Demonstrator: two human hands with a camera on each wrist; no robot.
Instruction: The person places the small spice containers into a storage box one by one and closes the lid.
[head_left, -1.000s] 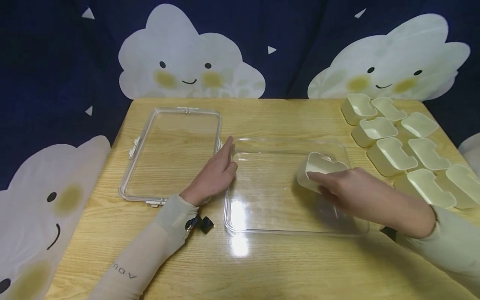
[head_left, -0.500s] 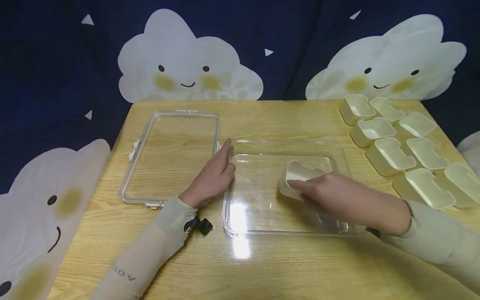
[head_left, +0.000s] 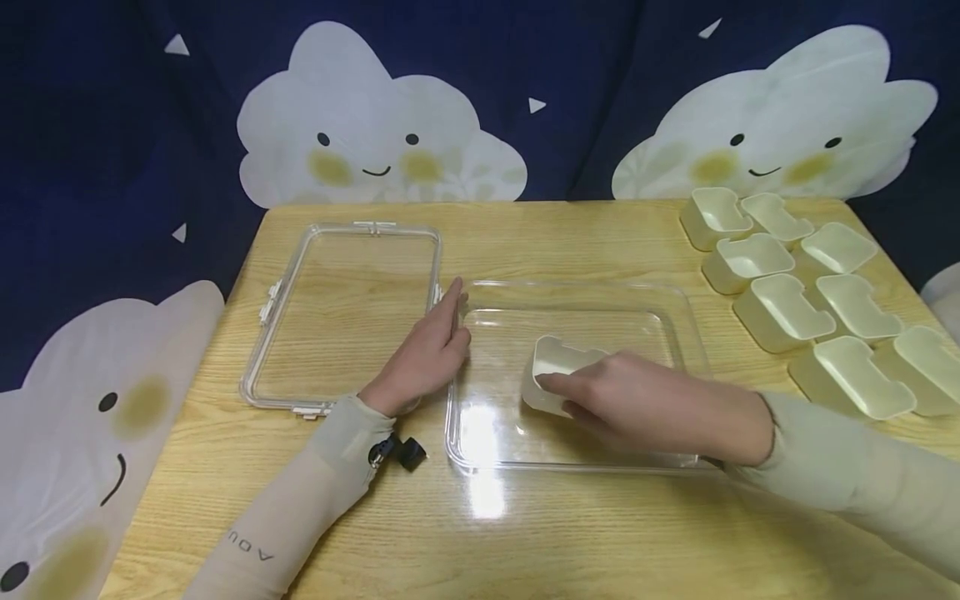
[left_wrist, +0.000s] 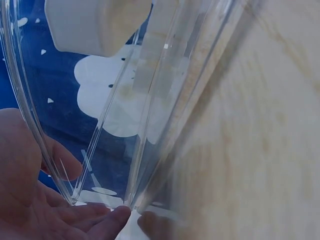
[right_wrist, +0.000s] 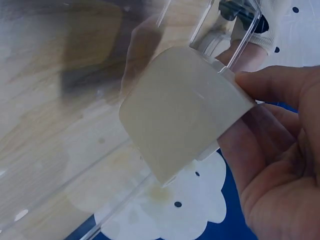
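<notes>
In the head view my right hand (head_left: 630, 404) pinches the near wall of a small cream plastic bin (head_left: 555, 367) with a notched rim. That bin is over the floor of a large clear plastic box (head_left: 577, 462), left of its middle. The right wrist view shows the bin's smooth outer face (right_wrist: 185, 105), with thumb and fingers on either side of its wall. At the box's left side, my left hand (head_left: 423, 358) holds the wall. In the left wrist view its thumb (left_wrist: 65, 160) reaches over the clear rim while the other fingers lie along the outside.
A clear lid (head_left: 341, 317) with white clips lies flat left of the box. Several more cream bins (head_left: 783, 312) stand in two columns at the table's right. Behind the wooden table (head_left: 525, 542) hangs a dark blue curtain (head_left: 570, 50) with cloud faces.
My right hand has carried the cream bin leftward and a little nearer to me, across the clear box. The left hand has stayed at the box's left wall.
</notes>
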